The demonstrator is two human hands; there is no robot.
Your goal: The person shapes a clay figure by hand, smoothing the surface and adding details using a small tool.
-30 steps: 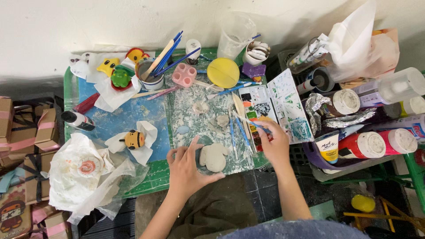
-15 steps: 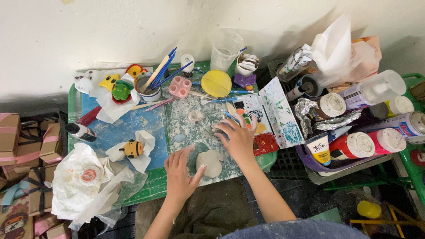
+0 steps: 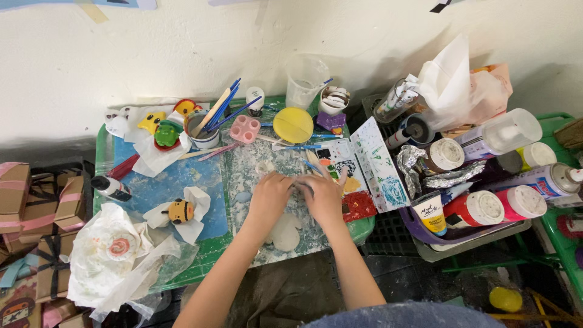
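My left hand (image 3: pixel 270 197) and my right hand (image 3: pixel 323 195) are side by side, fingertips meeting, over a paint-stained clear sheet (image 3: pixel 258 164) on a green tray (image 3: pixel 100 159). The fingers of both curl down; anything between them is hidden. A white, flat plaster piece (image 3: pixel 284 234) lies on the sheet just below my hands, touched by neither. A paint-smeared folded card (image 3: pixel 379 167) used as a palette stands right of my right hand, with blue-handled brushes (image 3: pixel 313 165) lying beside it.
At the tray's back stand a cup of brushes (image 3: pixel 203 136), a pink mini tray (image 3: pixel 245 129), a yellow lid (image 3: pixel 293 124) and a clear measuring cup (image 3: pixel 303 82). A bee figure (image 3: pixel 179 211) lies on tissue at left. Paint bottles (image 3: pixel 483 208) crowd the right; ribboned boxes (image 3: pixel 18 188) stack left.
My left hand left the white plaster piece and moved up the sheet. My right hand came left from the palette card, and the two hands now meet.
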